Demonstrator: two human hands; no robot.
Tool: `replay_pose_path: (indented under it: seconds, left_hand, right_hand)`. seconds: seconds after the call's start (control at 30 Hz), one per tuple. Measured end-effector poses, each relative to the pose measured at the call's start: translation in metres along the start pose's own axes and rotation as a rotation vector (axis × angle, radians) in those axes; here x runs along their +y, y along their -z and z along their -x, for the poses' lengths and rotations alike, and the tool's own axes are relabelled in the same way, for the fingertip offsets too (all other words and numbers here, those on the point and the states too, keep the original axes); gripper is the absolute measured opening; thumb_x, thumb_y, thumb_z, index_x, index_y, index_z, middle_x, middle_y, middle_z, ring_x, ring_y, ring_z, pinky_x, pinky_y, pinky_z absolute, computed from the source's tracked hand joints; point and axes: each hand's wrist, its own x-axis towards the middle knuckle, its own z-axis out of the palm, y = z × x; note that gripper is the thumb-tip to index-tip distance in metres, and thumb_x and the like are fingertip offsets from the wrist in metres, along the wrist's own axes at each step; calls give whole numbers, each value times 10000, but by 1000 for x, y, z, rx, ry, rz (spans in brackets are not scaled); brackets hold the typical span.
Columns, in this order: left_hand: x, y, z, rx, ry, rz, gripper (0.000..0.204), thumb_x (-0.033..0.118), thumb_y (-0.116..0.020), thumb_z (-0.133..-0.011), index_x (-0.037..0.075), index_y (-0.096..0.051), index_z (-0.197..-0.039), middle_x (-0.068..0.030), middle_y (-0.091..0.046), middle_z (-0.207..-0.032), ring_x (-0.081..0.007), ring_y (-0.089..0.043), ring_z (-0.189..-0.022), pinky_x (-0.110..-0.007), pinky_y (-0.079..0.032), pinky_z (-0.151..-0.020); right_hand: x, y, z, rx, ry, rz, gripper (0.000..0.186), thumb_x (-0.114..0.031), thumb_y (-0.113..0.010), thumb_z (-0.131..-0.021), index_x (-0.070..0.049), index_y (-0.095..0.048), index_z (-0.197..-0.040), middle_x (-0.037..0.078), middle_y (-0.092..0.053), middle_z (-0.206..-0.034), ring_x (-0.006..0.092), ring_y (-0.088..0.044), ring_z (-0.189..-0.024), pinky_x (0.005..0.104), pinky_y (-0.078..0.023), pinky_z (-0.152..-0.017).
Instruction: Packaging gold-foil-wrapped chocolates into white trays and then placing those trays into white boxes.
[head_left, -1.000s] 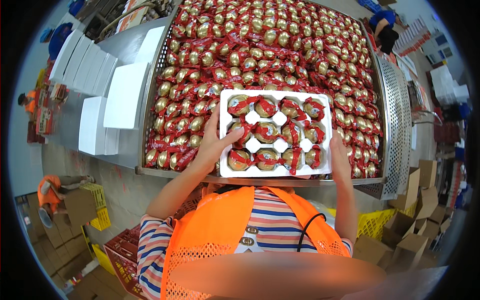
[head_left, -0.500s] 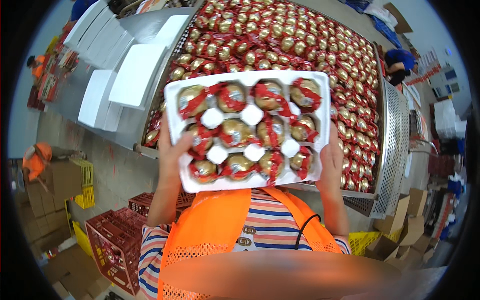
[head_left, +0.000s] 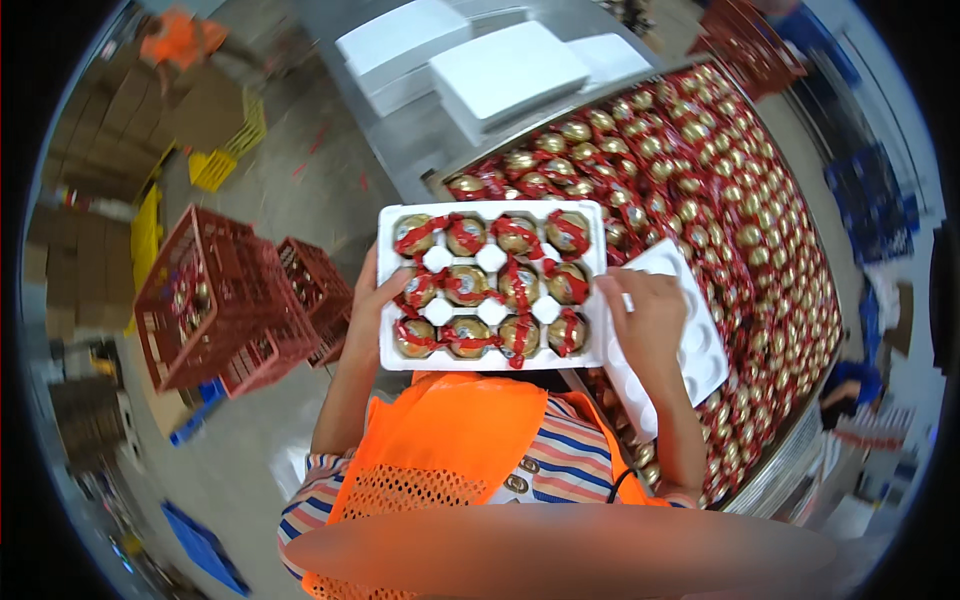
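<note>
A white moulded tray [head_left: 492, 258] filled with gold egg-shaped pieces [head_left: 466, 285] in red-trimmed wrappers is held in front of my chest. My left hand [head_left: 378, 290] grips its left side, thumb over the rim. My right hand [head_left: 645, 315] is at the tray's right edge with its fingers bent inward. A small white bit shows between thumb and fingers, and I cannot tell what it belongs to. Partly behind my right hand and forearm is an unfilled white tray [head_left: 705, 345] with round hollows, slanting over the wrapped pieces in the bin.
A large metal bin [head_left: 445, 180] of wrapped gold pieces spreads out at the right. White foam boxes [head_left: 510, 75] stand on a steel table [head_left: 400, 140] beyond it. Red crates [head_left: 190, 330] are on the floor to the left. Farther left, a person in orange [head_left: 185, 35] bends by cartons.
My view has swung, shifting the bin rightward and the crates into fuller view. The filled tray is lower and looks smaller. My right hand's fingers have curled; the unfilled tray now shows.
</note>
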Motion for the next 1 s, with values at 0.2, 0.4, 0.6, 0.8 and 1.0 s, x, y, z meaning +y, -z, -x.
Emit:
replay_pose_path:
  seconds: [0.2,0.4,0.6,0.8,1.0]
  left_hand:
    - [-3,1,-4,42,4,9,766,65,-719,-876,43,-353,-1549,-127,-557,-1417,-202,-589,-1249,-355,-497,-1040]
    - [-7,6,-2,49,-35,40,749,46,-722,-870,22,-367,-1530,-127,-564,-1393,-212,-593,-1234,-359,-502,-1032]
    - [-9,4,-4,24,-13,22,732,73,-701,-885,26,-351,-1527,-157,-573,-1375,-232,-633,-1182,-367,-549,-977]
    - [-8,1,-3,51,-11,42,726,83,-684,-887,41,-345,-1527,-172,-575,-1375,-264,-634,-1202,-386,-560,-976]
    - [-7,1,-5,56,-4,19,759,97,-710,-871,42,-344,-1534,-165,-565,-1386,-259,-632,-1202,-386,-555,-980]
  right_hand:
    - [-77,-21,-58,-163,291,-384,292,-183,-797,-819,-84,-679,-1067,64,-634,-1008,261,-623,-835,386,-528,-709]
    - [-99,-59,-49,-329,462,-176,291,-147,-721,-808,-82,-638,-1079,57,-586,-956,267,-626,-883,381,-543,-705]
    - [-107,-58,-61,-427,394,-143,237,-85,-667,-795,-62,-613,-1025,101,-601,-980,273,-644,-891,400,-552,-686]
    - [-87,-48,-71,-450,378,-287,239,-144,-728,-823,-56,-643,-1028,99,-623,-1010,290,-664,-888,392,-557,-712]
    - [-29,-8,-87,-244,154,-79,336,-117,-809,-772,-106,-700,-1090,74,-655,-1020,301,-642,-969,418,-540,-795]
